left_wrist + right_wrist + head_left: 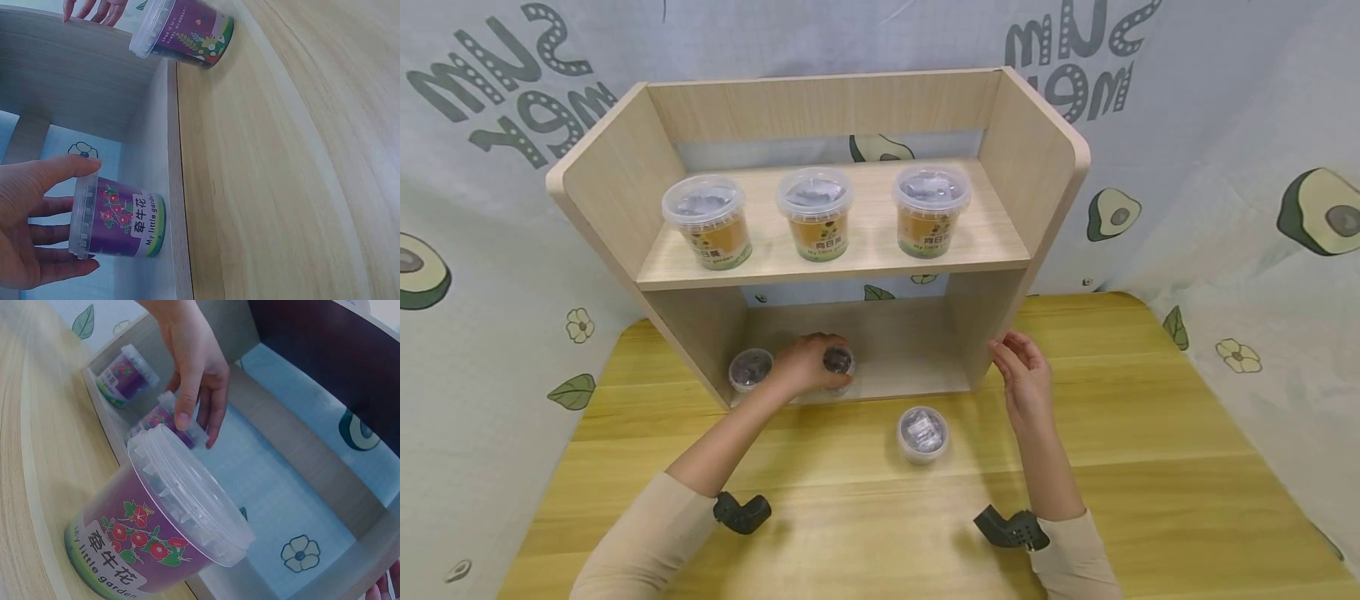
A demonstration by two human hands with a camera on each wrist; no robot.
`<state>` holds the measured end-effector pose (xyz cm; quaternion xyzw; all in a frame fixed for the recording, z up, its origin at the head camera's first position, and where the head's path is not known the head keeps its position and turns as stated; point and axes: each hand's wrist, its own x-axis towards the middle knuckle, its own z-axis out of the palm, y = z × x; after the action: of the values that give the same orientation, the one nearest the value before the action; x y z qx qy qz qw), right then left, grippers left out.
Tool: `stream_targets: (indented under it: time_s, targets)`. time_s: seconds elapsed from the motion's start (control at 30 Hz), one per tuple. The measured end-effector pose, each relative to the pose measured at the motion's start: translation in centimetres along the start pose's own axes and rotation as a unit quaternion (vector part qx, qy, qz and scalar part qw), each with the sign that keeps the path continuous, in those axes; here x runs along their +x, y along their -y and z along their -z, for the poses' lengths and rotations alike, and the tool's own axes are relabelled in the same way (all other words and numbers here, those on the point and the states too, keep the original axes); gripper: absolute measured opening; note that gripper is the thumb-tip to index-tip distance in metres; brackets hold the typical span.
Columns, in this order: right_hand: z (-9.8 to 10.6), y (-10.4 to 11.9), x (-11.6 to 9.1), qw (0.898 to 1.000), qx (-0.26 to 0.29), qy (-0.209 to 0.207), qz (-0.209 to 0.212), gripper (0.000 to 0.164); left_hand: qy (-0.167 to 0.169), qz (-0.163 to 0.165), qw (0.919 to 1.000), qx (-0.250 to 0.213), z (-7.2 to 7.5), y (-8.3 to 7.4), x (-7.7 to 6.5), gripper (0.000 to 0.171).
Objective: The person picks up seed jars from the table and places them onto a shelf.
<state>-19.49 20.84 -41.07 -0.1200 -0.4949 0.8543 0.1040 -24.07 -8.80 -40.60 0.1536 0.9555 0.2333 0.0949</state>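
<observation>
On the lower level of a wooden shelf unit (1037,167), my left hand (808,367) grips a purple-labelled plastic cup (128,215) by its clear lid, thumb on one side and fingers on the other. The cup stands upright near the front edge. A matching cup (122,378) is to its left on the same level. My right hand (1028,379) is at the front edge of the right side panel, fingertips right at the wood and loosely bent. A third purple cup (922,433) sits on the table between my hands, in front of the unit.
Three orange-labelled lidded cups stand in a row on the upper shelf: left cup (707,225), middle cup (816,217), right cup (930,212). The wooden table (1150,467) extends to both sides. A patterned cloth (1210,250) hangs behind.
</observation>
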Motion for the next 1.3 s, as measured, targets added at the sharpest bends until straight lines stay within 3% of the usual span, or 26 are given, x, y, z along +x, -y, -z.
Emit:
stream_targets:
  time_s: [0.93,1.3]
  targets:
    - [0.0,0.1,0.0,1.0,0.002,0.006,-0.003,0.015,-0.031,-0.035,0.9987,0.021,-0.3,0.2,0.1,0.059]
    - [0.0,0.0,0.1,1.0,0.001,0.0,-0.003,0.019,-0.08,-0.067,0.9941,0.03,0.7,-0.4,-0.2,0.054]
